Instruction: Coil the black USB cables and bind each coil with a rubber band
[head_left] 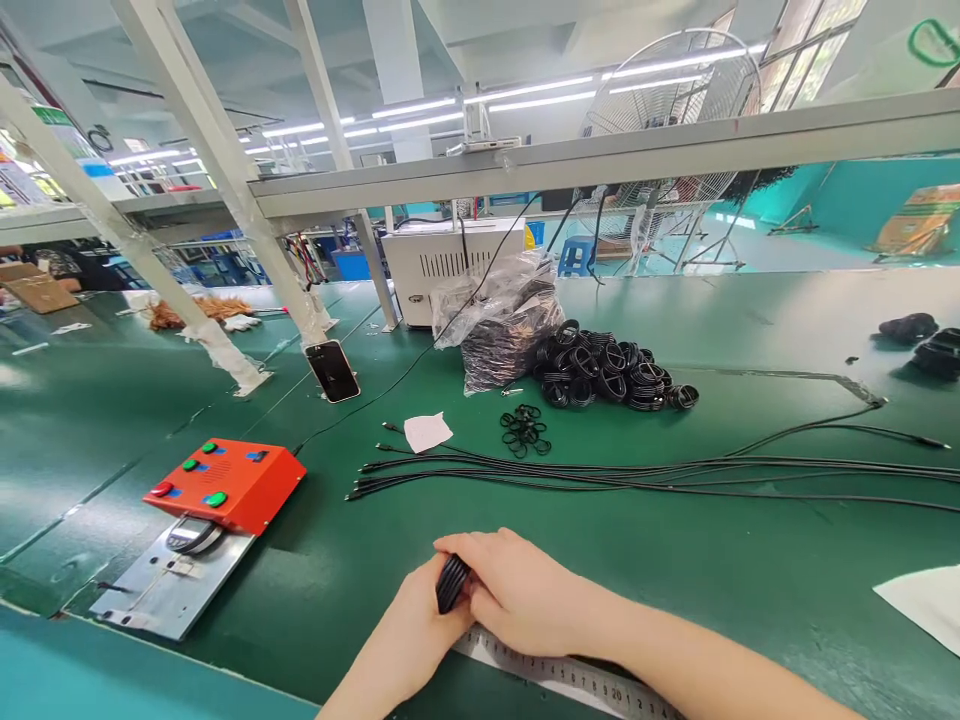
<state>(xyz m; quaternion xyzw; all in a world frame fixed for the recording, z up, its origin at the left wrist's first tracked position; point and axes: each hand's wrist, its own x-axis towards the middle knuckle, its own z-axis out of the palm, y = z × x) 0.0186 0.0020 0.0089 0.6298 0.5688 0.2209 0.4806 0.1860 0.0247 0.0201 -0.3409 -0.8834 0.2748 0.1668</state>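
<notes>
A coiled black cable (451, 584) is gripped between my two hands, low in the middle of the head view. My left hand (420, 615) wraps around the coil from the left. From the right, my right hand (510, 590) closes over it, its fingers bent on the coil's top and side; part of the coil is hidden by them. Under the hands and right forearm lies a steel ruler (570, 675). Beyond the hands, several straight black cables (525, 470) stretch across the green table (720, 560). Behind those is a small cluster of black rubber bands (525, 432).
Coiled black cables (600, 368) are heaped beside a clear plastic bag (502, 330). An orange box with buttons (232, 482) and a metal plate (176, 580) stand at left. A phone (332, 371) leans on a post. White paper (926, 605) lies at right.
</notes>
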